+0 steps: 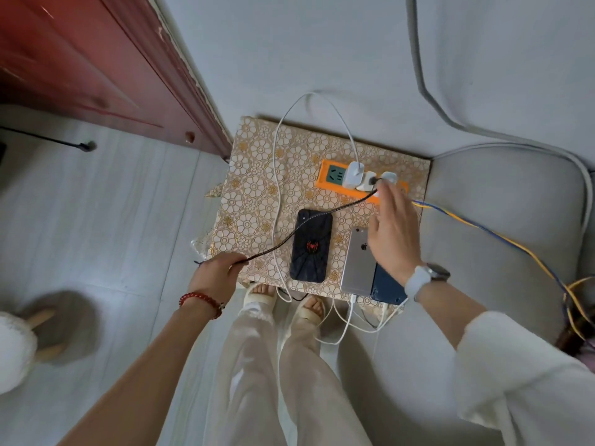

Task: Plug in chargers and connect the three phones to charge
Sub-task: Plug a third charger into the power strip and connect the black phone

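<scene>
An orange power strip (325,175) lies at the back of a small table covered in a floral cloth (257,194). Three white charger plugs sit in it. My right hand (391,233) reaches over the strip, its fingertips on the rightmost white charger (389,178), where a black braided cable (322,220) enters. My left hand (219,272) grips that cable's free end at the table's front left corner. A black phone with a red spider (310,246) lies face down mid-table. A silver phone (357,262) and a dark blue phone (386,289) lie beside it, white cables at their near ends.
A red-brown wooden door (96,59) stands at the left. A grey cushioned seat (502,220) adjoins the table's right side, crossed by a blue and yellow wire (483,233). White cables (341,329) dangle off the front edge near my sandalled feet. A grey slipper (61,326) lies far left.
</scene>
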